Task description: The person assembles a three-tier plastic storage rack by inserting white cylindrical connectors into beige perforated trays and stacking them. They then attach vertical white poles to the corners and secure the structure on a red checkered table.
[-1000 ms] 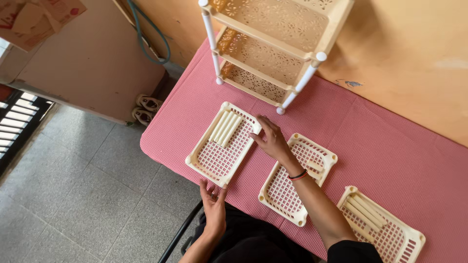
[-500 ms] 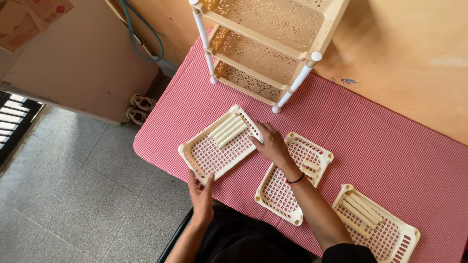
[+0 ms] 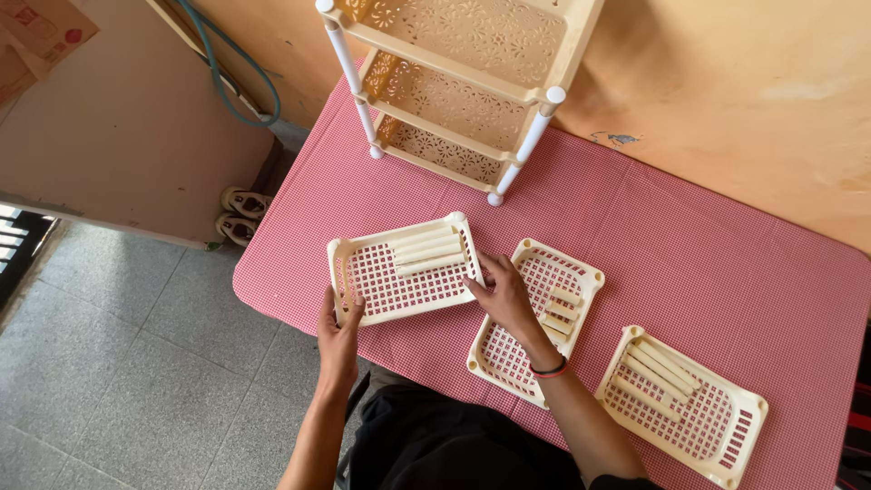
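A cream perforated plastic tray [image 3: 386, 281] lies on the red checked tablecloth [image 3: 689, 245], with three cream tubes [image 3: 426, 252] lying in it. My left hand [image 3: 337, 328] grips its near left corner. My right hand [image 3: 504, 295] holds its right edge, fingers curled at the corner. A second tray [image 3: 581, 272] with several short tubes [image 3: 561, 310] lies under my right forearm. A third tray [image 3: 717, 426] with several long tubes [image 3: 660, 370] sits to the right.
An assembled cream shelf rack [image 3: 454, 82] with white posts stands at the table's back against an orange wall. A pair of sandals [image 3: 238, 213] lies on the grey tiled floor left of the table, beside a green hose [image 3: 218, 73].
My left hand came up from my lap and took the tray's left corner. The tray has turned and slid toward me. My right hand stayed on its right edge.
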